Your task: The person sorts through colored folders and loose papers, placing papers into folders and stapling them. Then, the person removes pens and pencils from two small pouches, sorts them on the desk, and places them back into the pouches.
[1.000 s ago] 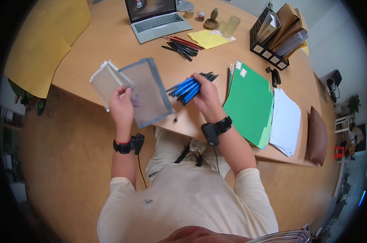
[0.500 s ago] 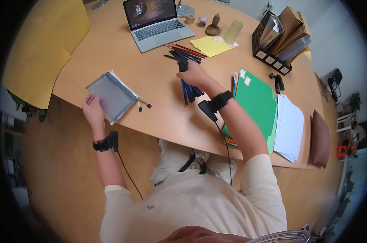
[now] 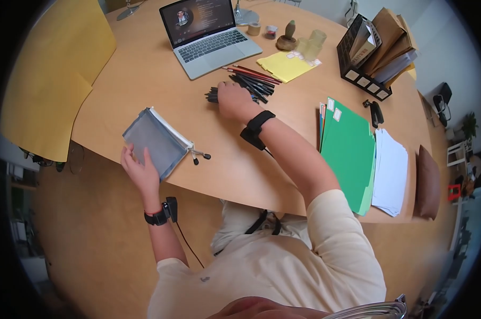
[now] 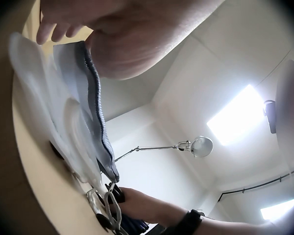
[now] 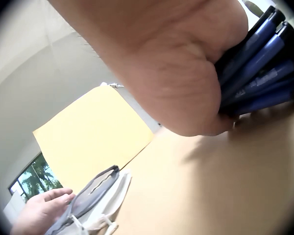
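Two zip pouches, a grey mesh one (image 3: 156, 139) over a white one, lie at the table's left front edge. My left hand (image 3: 142, 171) rests on the grey pouch with fingers spread; the left wrist view shows its zip (image 4: 99, 107) close to the palm. Farther right, my right hand (image 3: 235, 100) grips a bundle of pens low over the table, beside a pile of black pens (image 3: 254, 85). In the right wrist view blue pens (image 5: 264, 63) with black ends stick out of this hand (image 5: 186, 63).
Behind stand a laptop (image 3: 214, 48), yellow cards (image 3: 285, 66) and a wooden stamp (image 3: 287, 40). To the right are green folders (image 3: 349, 159), white paper (image 3: 390, 170), a black stapler (image 3: 376, 114) and a file holder (image 3: 365, 80). A yellow sheet (image 3: 60, 74) hangs at the left.
The pouches came down from the air onto the table, and my left hand spread on the grey one. My right hand carried the pens to the left of the black pile and turned over.
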`<state>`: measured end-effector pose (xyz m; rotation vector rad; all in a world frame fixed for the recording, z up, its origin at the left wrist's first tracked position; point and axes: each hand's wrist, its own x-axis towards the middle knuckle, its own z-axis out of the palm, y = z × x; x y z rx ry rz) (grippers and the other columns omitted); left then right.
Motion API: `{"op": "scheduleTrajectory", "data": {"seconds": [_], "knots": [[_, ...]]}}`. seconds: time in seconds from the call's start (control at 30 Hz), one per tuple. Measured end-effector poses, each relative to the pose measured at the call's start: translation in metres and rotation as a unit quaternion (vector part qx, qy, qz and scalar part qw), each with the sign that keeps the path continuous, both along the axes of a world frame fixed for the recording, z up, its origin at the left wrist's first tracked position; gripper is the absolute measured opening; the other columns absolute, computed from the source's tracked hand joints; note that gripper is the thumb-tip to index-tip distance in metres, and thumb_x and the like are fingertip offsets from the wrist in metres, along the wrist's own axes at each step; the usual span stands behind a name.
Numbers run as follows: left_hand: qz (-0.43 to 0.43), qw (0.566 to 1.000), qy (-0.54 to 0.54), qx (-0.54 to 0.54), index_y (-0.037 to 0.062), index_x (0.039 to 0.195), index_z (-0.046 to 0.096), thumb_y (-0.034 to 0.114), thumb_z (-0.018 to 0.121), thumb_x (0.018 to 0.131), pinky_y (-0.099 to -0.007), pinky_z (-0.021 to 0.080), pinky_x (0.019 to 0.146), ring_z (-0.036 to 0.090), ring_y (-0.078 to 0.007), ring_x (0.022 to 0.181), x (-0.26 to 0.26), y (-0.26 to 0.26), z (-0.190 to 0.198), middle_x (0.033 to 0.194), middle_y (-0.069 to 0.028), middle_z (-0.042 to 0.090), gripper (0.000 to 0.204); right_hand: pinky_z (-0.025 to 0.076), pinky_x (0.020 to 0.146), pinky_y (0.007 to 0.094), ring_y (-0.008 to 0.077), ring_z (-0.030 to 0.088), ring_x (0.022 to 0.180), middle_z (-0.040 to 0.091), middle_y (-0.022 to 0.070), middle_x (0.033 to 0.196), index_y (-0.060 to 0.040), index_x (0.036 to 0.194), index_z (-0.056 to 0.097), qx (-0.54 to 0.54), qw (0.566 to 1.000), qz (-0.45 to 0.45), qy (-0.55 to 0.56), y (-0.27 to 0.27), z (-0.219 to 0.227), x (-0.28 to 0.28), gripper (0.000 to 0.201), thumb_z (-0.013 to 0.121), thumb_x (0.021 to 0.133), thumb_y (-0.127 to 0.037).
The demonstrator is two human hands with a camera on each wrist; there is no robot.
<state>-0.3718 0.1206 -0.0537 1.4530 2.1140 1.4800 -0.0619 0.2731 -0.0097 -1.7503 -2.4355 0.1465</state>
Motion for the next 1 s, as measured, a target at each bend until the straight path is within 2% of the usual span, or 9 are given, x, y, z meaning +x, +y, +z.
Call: {"op": "scheduleTrajectory", "data": {"seconds": [0.07,0.27,0.37,0.47,0.57,0.67,0.77,0.87,1.0], "knots": [[0.003,1.000,0.008,0.010,0.0032,0.146,0.052,0.020,0.072,0.104,-0.0528,0.045,0.116,0.051,-0.0364,0.143,-0.003,-0.001,-0.010,0.158,-0.0189,0.039,0.049,0.055,0.100,0.0527,0.0418,0.062,0.124,0.063,0.0248,0.133,0.0026,0.125,0.061,-0.013,1.000,-0.004,0.006,0.006,-0.007,0.002,0.045,0.073,0.092,-0.025],[-0.007,0.999,-0.029,0.030,0.0005,0.148,0.051,0.021,0.072,0.104,-0.0523,0.044,0.118,0.047,-0.0374,0.147,-0.001,-0.007,-0.020,0.160,-0.0222,0.034,0.053,0.047,0.107,0.0589,0.0415,0.055,0.131,0.059,0.0213,0.140,-0.0006,0.140,0.057,-0.003,0.999,-0.021,0.041,-0.015,-0.002,0.010,0.067,0.074,0.095,-0.046],[-0.017,0.999,-0.026,0.027,-0.0013,0.150,0.049,0.023,0.071,0.105,-0.0527,0.041,0.120,0.046,-0.0383,0.149,0.001,-0.010,-0.021,0.161,-0.0240,0.034,0.055,0.043,0.109,0.0585,0.0410,0.053,0.132,0.058,0.0204,0.144,-0.0009,0.148,0.053,0.026,0.999,-0.021,0.013,-0.035,0.002,0.016,0.079,0.071,0.095,-0.057],[-0.025,0.999,-0.024,0.025,-0.0026,0.148,0.050,0.019,0.070,0.106,-0.0477,0.040,0.122,0.045,-0.0387,0.149,0.008,-0.012,-0.017,0.165,-0.0257,0.031,0.051,0.040,0.111,0.0631,0.0418,0.051,0.137,0.054,0.0237,0.148,0.0019,0.153,0.046,0.029,0.998,-0.028,0.040,-0.041,-0.014,0.021,0.089,0.062,0.098,-0.066],[-0.028,0.999,-0.013,0.026,-0.0024,0.147,0.051,0.021,0.071,0.105,-0.0477,0.038,0.123,0.043,-0.0409,0.150,0.015,-0.011,-0.017,0.165,-0.0271,0.032,0.053,0.030,0.117,0.0678,0.0436,0.046,0.144,0.049,0.0258,0.154,0.0017,0.158,0.041,0.069,0.995,-0.050,0.049,-0.049,-0.025,0.018,0.091,0.055,0.100,-0.068],[-0.024,0.999,0.043,0.013,-0.0024,0.146,0.051,0.023,0.072,0.103,-0.0494,0.036,0.123,0.040,-0.0434,0.151,0.021,-0.013,-0.015,0.164,-0.0283,0.034,0.054,0.020,0.123,0.0706,0.0461,0.038,0.151,0.041,0.0280,0.163,0.0025,0.163,0.034,0.080,0.994,-0.069,0.012,-0.051,-0.027,0.010,0.094,0.049,0.102,-0.068],[-0.030,0.999,0.041,0.012,-0.0023,0.146,0.052,0.024,0.073,0.102,-0.0502,0.034,0.124,0.038,-0.0448,0.152,0.028,-0.015,-0.009,0.163,-0.0289,0.036,0.056,0.022,0.123,0.0695,0.0472,0.035,0.153,0.036,0.0303,0.166,0.0053,0.163,0.032,0.090,0.993,-0.079,0.008,-0.053,-0.030,0.002,0.096,0.050,0.103,-0.067],[-0.031,0.998,0.053,0.007,-0.0024,0.146,0.051,0.025,0.073,0.103,-0.0498,0.034,0.123,0.039,-0.0444,0.151,0.028,-0.015,-0.008,0.163,-0.0286,0.036,0.055,0.022,0.123,0.0705,0.0486,0.029,0.157,0.030,0.0324,0.169,0.0074,0.165,0.026,0.029,0.995,-0.090,-0.019,-0.055,-0.027,-0.003,0.098,0.047,0.104,-0.067],[-0.034,0.998,0.059,-0.015,-0.0029,0.148,0.051,0.027,0.072,0.103,-0.0497,0.034,0.124,0.037,-0.0447,0.153,0.029,-0.016,-0.005,0.165,-0.0296,0.034,0.058,0.022,0.123,0.0711,0.0496,0.025,0.159,0.028,0.0331,0.170,0.0059,0.166,0.026,-0.003,0.996,-0.086,0.005,-0.049,-0.028,0.002,0.097,0.044,0.105,-0.068]]}}
